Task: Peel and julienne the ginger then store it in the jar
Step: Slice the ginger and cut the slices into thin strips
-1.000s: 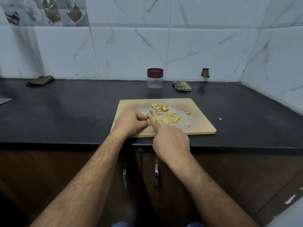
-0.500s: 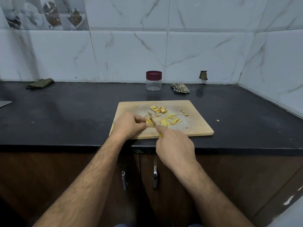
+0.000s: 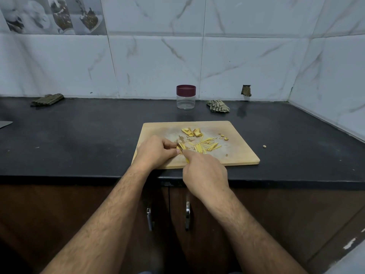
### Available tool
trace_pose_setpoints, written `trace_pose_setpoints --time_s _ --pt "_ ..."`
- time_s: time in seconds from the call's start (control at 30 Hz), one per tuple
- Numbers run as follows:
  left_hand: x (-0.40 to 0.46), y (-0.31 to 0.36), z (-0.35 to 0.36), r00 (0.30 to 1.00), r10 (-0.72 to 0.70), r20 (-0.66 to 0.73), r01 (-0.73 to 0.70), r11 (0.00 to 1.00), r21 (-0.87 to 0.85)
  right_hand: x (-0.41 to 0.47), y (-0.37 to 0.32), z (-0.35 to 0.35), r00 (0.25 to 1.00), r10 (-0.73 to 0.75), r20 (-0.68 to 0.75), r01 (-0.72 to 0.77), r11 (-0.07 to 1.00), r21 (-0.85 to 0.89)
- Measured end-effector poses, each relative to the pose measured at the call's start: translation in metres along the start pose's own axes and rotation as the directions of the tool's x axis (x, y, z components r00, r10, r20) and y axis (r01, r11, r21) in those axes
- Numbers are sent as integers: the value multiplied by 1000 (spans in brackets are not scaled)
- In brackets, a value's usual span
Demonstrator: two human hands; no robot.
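Left hand (image 3: 156,153) pinches a small ginger piece (image 3: 179,149) down on the cutting board (image 3: 240,153), and the right hand (image 3: 205,173) is curled around a yellow-handled knife (image 3: 186,160) right against it. Cut strips (image 3: 207,145) lie just right of that grip, and the jar (image 3: 186,97), lid on, sits well behind.

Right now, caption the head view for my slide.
Left hand pins a ginger piece on the cutting board; right hand cuts beside it; lidded jar waits behind.
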State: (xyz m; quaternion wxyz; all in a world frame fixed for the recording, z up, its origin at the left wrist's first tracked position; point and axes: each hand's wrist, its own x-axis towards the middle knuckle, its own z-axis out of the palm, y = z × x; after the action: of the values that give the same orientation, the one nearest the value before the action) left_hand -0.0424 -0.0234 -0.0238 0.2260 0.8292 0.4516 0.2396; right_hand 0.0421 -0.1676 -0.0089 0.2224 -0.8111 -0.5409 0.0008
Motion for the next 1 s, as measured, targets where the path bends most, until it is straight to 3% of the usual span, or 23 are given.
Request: trace_pose_setpoints --time_s 0.43,1.0 --pt "0 -1 1 1000 5 -4 -5 1000 5 -29 5 -8 998 -52 38 55 993 -101" --pt "2 -4 3 1000 -9 -5 8 999 -50 -20 9 -8 1000 10 -1 -10 1000 20"
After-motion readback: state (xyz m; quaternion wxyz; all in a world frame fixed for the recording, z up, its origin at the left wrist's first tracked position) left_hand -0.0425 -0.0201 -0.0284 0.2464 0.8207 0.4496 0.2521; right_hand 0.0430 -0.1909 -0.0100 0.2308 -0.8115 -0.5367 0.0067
